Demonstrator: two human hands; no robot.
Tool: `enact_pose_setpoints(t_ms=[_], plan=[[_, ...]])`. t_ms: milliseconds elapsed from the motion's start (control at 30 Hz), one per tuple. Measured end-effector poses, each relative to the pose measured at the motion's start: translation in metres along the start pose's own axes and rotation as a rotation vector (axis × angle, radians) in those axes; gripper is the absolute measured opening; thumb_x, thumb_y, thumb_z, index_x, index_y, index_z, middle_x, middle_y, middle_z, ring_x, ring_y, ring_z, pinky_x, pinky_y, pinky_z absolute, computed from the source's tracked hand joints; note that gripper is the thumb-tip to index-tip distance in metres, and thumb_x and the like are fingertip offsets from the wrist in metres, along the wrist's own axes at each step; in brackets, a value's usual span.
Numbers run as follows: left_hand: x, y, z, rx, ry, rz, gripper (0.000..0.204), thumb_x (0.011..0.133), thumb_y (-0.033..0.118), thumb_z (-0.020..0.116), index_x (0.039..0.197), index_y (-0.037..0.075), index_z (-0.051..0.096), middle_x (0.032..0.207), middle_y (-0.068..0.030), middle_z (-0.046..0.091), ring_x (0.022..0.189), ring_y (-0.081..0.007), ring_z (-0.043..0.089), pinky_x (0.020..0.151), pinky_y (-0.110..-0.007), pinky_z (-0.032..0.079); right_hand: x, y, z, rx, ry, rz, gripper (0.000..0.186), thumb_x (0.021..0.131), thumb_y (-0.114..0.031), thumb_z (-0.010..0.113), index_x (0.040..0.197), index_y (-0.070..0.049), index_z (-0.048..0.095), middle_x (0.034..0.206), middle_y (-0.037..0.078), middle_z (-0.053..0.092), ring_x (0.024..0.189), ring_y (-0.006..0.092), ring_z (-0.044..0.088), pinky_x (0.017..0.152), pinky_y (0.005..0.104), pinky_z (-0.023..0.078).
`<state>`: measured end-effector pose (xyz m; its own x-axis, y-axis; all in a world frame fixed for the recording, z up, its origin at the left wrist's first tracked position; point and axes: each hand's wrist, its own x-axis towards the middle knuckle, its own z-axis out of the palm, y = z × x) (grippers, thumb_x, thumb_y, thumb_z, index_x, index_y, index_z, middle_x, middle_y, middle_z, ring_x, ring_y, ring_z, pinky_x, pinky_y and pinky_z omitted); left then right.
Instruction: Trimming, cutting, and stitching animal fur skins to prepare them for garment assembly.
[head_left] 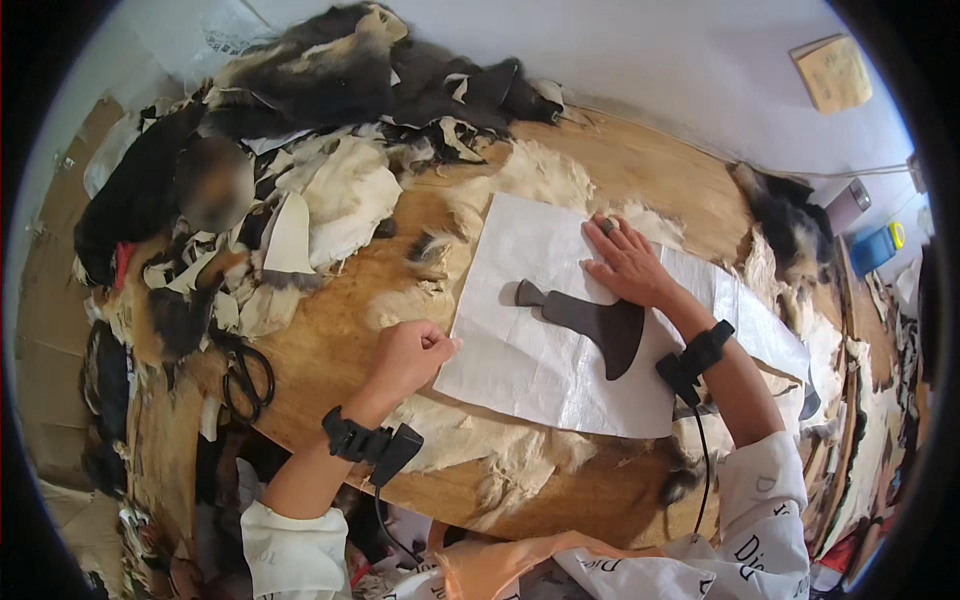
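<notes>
The white sheet (510, 375) lies over pale fur (490, 440) on the wooden table (335, 320). A dark blade (605, 328) sits on it. The right hand (632, 264) is spread flat near its far edge. The left hand (415, 357) seems to pinch its left edge. Scissors (246, 385) lie further left.

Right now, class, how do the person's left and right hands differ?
The left hand is curled; the right hand is open, palm down. The left hand is at the left edge of the white sheet; the right hand lies on its far part. The right hand seems to wear a ring; none shows on the left hand. Both wrists wear black devices.
</notes>
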<state>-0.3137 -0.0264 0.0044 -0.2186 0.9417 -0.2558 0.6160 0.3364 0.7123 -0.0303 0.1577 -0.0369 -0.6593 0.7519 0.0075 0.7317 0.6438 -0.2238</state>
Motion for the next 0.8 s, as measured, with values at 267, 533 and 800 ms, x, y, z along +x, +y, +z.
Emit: enact_pose_setpoints(t_ms=[267,533,800], plan=[[-0.008,-0.013,0.005,-0.052,0.062,0.063,0.023,0.073,0.023,0.067,0.067,0.001,0.062,0.059,-0.0073,0.061,0.053,-0.0138,0.057,0.052,-0.027,0.044,-0.003,-0.005,0.012,-0.099,0.042,-0.013,0.055,0.089,-0.047,0.041,0.137,-0.022,0.033,0.141,0.016,0.029,0.132,0.0450,0.016,0.104,0.0539,0.020],[0.002,-0.028,0.016,-0.187,0.082,0.020,0.013,0.070,0.014,0.065,0.069,0.002,0.061,0.058,-0.0038,0.058,0.054,-0.0090,0.052,0.052,-0.027,0.043,0.008,0.012,0.040,-0.231,0.155,-0.144,0.053,0.088,-0.047,0.043,0.135,-0.024,0.037,0.137,0.017,0.035,0.125,0.0485,0.026,0.100,0.0535,0.027],[0.008,-0.021,0.003,0.014,0.069,0.041,0.016,0.074,0.015,0.065,0.075,0.000,0.058,0.061,-0.0026,0.056,0.053,-0.0089,0.050,0.048,-0.027,0.039,0.012,-0.002,0.010,-0.338,0.145,-0.078,0.053,0.091,-0.047,0.039,0.138,-0.023,0.034,0.128,0.016,0.042,0.122,0.0417,0.033,0.100,0.0494,0.028]])
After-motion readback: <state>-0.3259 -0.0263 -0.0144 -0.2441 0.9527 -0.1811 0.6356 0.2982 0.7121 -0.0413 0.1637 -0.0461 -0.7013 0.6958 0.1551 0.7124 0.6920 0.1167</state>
